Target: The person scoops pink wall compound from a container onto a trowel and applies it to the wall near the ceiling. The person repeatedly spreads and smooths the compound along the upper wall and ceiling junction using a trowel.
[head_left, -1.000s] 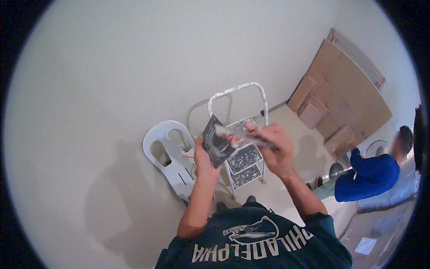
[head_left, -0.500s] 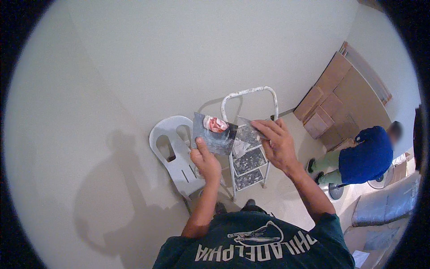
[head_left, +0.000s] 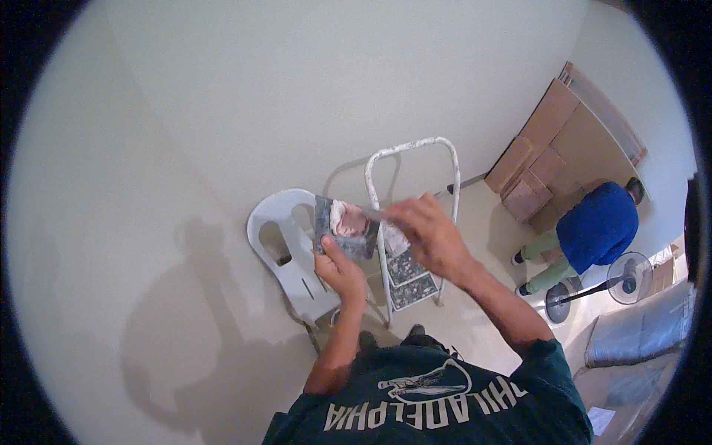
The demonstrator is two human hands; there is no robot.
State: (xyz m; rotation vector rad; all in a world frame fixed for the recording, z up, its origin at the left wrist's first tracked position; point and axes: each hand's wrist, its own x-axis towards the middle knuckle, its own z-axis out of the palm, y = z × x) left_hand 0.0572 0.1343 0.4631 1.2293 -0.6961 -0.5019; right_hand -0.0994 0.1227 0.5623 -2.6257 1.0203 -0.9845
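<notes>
My left hand [head_left: 343,276] is closed on a flat grey metal plate [head_left: 360,248], its thumb lying over the near edge. A smeared mound of white and pink putty [head_left: 345,220] sits on the plate. My right hand [head_left: 436,239] grips a thin flat scraper [head_left: 373,213], blurred by motion, whose blade reaches over the putty. Whether the blade presses into the mound I cannot tell exactly. Both hands are in the air, above a white plastic chair [head_left: 295,279] and a white step ladder [head_left: 450,167] with stained dark treads.
Pale walls [head_left: 297,89] rise ahead and to the left. At the right, a person in a blue top [head_left: 598,224] bends beside a standing fan [head_left: 629,277]. Cardboard sheets [head_left: 545,126] lean on the wall behind; a silvery wrapped bundle [head_left: 634,334] lies at lower right.
My right hand has moved left, bringing the scraper over the putty. The mound looks more smeared and evenly pink. The other person has shifted, showing more of the fan.
</notes>
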